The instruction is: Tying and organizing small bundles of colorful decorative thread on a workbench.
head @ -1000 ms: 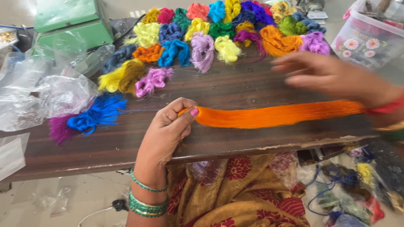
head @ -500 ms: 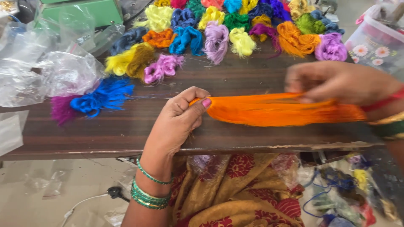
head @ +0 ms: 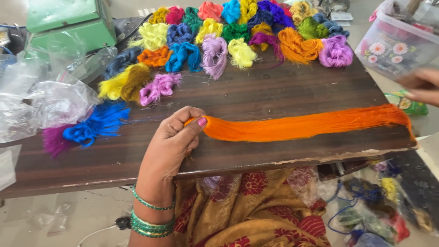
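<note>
One orange skein (head: 302, 126) is lying stretched flat across the worktop (head: 256, 96), and two hands are working at it. The left hand (head: 176, 142) is pressing the skein's near end down, thumb and fingers pinching together on the threads, so the skein is running away from this hand to the right. The right hand (head: 423, 86) is hovering blurred just beyond the skein's far end, not touching it; whether its fingers are apart or together cannot be told. Roughly twenty small tufts (head: 238, 32) in many colours are lying bunched beyond the left hand, with one blue tuft (head: 98, 122) and one magenta tuft (head: 55, 139) sitting to its left. One clear tub (head: 395, 43) with a flower print is standing just behind the right hand, its contents too blurred to tell. One green box (head: 68, 23) is standing far left of both hands, beside crumpled clear bags (head: 50, 98).
</note>
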